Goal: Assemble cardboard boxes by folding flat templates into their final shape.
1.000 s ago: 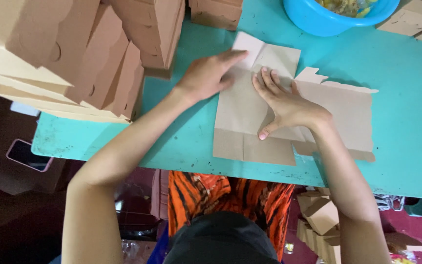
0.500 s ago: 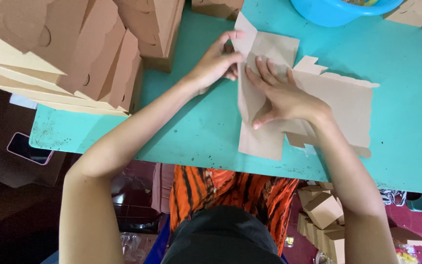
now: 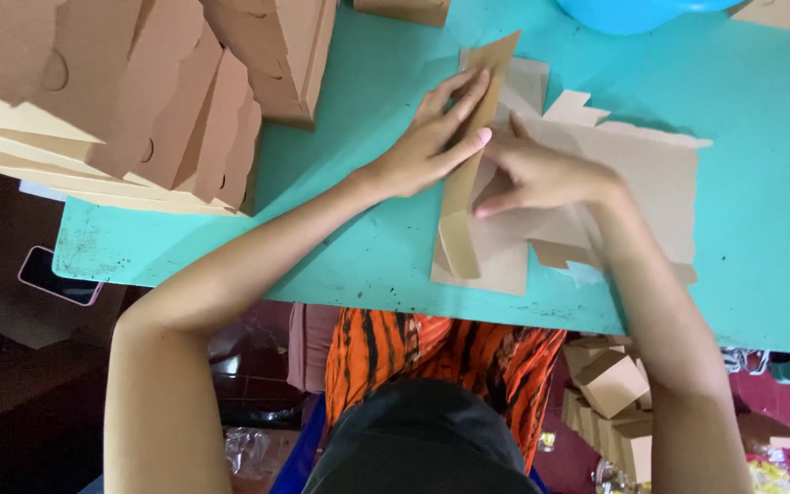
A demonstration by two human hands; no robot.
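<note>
Single head view, looks steeply down from above person's own head onto turquoise table (image 3: 340,229). Close range: both forearms fill frame, near table edge crosses lower middle, floor shows below. Far side of table cut off at top. No second view.
</note>
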